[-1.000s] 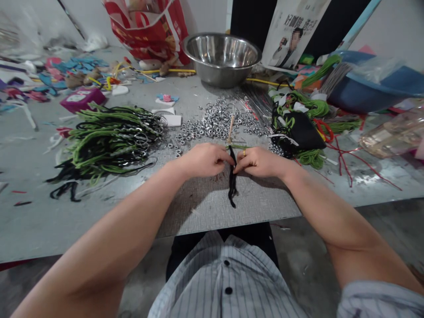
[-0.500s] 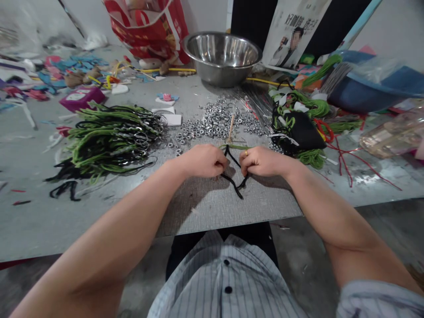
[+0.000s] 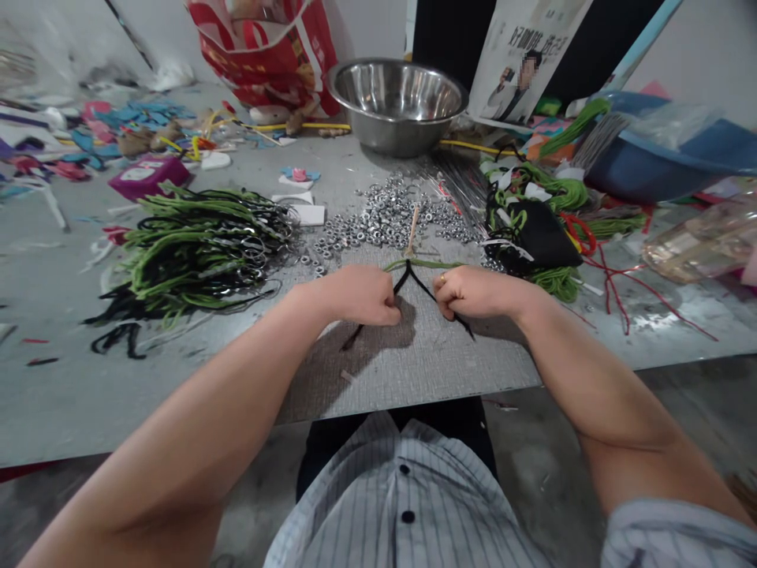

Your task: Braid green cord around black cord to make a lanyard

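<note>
Even indoor light is falling from above and a little ahead, leaving the table (image 3: 367,371) fairly bright. The left hand (image 3: 360,293) is casting a soft dark shadow on the surface just below and toward the body from the grip; the right hand (image 3: 473,292) is throwing a fainter one under its wrist. Beyond the grip, the steel bowl (image 3: 396,102) is catching dull highlights on its rim, and the nuts (image 3: 384,217) are glinting. The wide lens is bending the table edge and stretching the forearms toward the lower corners. Clutter far left of the grip is smearing soft; the centre is staying sharp.
</note>
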`<act>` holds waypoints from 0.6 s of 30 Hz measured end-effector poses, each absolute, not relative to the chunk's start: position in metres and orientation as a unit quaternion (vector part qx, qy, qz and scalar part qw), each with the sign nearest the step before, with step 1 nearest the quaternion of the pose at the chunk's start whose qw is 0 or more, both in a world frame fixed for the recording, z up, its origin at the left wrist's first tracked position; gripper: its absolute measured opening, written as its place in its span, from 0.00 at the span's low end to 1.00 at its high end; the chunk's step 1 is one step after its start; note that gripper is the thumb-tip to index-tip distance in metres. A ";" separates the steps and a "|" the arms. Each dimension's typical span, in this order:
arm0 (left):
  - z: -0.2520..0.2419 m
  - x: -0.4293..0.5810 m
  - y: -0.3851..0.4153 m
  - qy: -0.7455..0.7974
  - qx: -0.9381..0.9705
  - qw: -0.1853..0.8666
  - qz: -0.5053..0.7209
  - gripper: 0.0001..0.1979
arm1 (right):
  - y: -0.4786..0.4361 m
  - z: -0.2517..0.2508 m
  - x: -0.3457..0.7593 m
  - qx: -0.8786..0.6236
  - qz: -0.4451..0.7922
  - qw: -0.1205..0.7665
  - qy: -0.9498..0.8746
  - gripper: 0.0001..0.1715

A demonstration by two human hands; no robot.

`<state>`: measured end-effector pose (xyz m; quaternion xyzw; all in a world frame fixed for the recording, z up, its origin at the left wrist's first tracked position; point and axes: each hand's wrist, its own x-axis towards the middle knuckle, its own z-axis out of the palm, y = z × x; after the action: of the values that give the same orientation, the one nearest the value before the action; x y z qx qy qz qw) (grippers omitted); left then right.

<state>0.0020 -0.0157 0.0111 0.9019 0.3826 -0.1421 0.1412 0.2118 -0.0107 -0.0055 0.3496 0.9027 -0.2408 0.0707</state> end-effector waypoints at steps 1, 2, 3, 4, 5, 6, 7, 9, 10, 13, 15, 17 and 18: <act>0.013 0.002 -0.016 0.386 0.899 0.143 -0.153 0.17 | -0.011 -0.005 0.213 0.350 -0.242 0.074 0.902 0.13; 0.014 0.002 -0.017 0.388 0.896 0.144 -0.160 0.16 | -0.011 -0.004 0.214 0.351 -0.245 0.075 0.901 0.13; 0.015 0.002 -0.017 0.389 0.896 0.143 -0.162 0.16 | -0.011 -0.003 0.216 0.351 -0.247 0.071 0.901 0.13; 0.014 0.002 -0.017 0.391 0.898 0.135 -0.152 0.16 | -0.011 -0.003 0.217 0.350 -0.247 0.057 0.902 0.13; 0.013 0.002 -0.016 0.394 0.902 0.120 -0.131 0.15 | -0.010 -0.004 0.217 0.349 -0.243 0.030 0.905 0.14; 0.010 0.002 -0.015 0.399 0.906 0.101 -0.098 0.15 | -0.010 -0.005 0.217 0.351 -0.234 -0.009 0.907 0.14; 0.007 0.002 -0.013 0.408 0.907 0.080 -0.057 0.15 | -0.010 -0.006 0.217 0.357 -0.218 -0.054 0.907 0.14; -0.002 0.001 -0.009 0.436 0.898 0.048 0.026 0.13 | -0.010 -0.011 0.213 0.393 -0.172 -0.128 0.894 0.12; -0.007 0.001 -0.007 0.444 0.893 0.045 0.051 0.14 | -0.011 -0.013 0.210 0.419 -0.149 -0.142 0.884 0.11; -0.016 0.002 -0.004 0.437 0.896 0.046 0.059 0.15 | -0.012 -0.019 0.200 0.483 -0.102 -0.098 0.864 0.14; -0.017 0.003 -0.004 0.430 0.901 0.049 0.034 0.16 | -0.014 -0.019 0.195 0.499 -0.094 -0.054 0.860 0.14; -0.016 0.004 -0.004 0.428 0.902 0.049 0.008 0.16 | -0.015 -0.018 0.192 0.510 -0.092 -0.026 0.855 0.11; -0.015 0.004 -0.004 0.427 0.903 0.047 -0.003 0.16 | -0.015 -0.016 0.192 0.516 -0.091 -0.015 0.852 0.10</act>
<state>0.0040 -0.0044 -0.0150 0.9029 0.4273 -0.0026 0.0469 0.1921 -0.0149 -0.0162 0.5156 0.8519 -0.0908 -0.0152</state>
